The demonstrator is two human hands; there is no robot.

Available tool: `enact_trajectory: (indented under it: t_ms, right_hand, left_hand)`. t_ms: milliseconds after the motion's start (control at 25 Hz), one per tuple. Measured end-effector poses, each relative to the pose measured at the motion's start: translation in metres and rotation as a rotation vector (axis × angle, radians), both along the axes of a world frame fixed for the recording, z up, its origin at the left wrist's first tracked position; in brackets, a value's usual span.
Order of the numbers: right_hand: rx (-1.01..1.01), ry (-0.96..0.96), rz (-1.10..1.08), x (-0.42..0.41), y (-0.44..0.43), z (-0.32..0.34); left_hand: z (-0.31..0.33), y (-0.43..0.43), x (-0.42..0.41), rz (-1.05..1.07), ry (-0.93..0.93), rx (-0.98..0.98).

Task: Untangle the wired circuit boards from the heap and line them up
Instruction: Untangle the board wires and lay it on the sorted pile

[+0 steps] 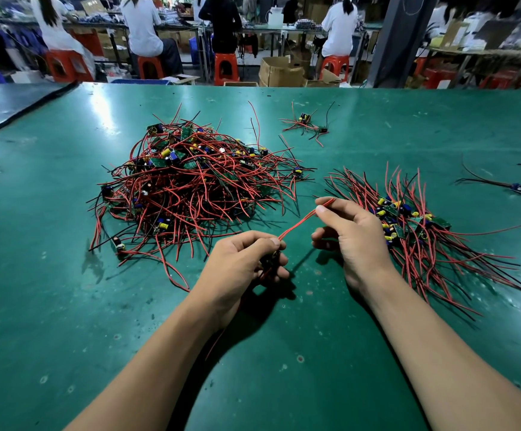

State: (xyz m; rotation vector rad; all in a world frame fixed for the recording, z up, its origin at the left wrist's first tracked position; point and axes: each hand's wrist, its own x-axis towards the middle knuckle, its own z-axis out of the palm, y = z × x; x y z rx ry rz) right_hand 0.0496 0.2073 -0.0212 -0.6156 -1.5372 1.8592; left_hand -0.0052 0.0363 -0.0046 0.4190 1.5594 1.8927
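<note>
While workers (142,26) sit on red stools (226,68) behind our green table (66,306), the heap (184,181) lies left of the lined-up boards (408,222). Our left hand (243,259) grips a board (268,263) we can barely see; our right hand (349,231) pinches its red wire (298,224).

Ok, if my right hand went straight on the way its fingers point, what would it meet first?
The right hand, pinching a red wire pair, points away and leftward. It would probably first meet the stray red wires at the tangled heap's right edge; depth is unclear.
</note>
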Motion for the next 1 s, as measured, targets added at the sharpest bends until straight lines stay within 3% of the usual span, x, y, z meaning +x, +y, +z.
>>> enact_trajectory:
  t_ms: [600,840,1000]
  right_hand:
    - [-0.003,0.025,-0.094,-0.0016,0.0022,-0.001]
    - [0.183,-0.08,-0.158,-0.0025,0.0063,-0.0081]
    - [0.154,-0.066,-0.186,-0.0024,0.0075,-0.0068]
  left_hand:
    - [0.0027,0.0004,0.0014,-0.005,-0.009,-0.006]
    - [0.0025,0.0004,0.0008,-0.006,-0.01,-0.009]
    - [0.0019,-0.0005,0.0003,-0.004,-0.011,-0.008]
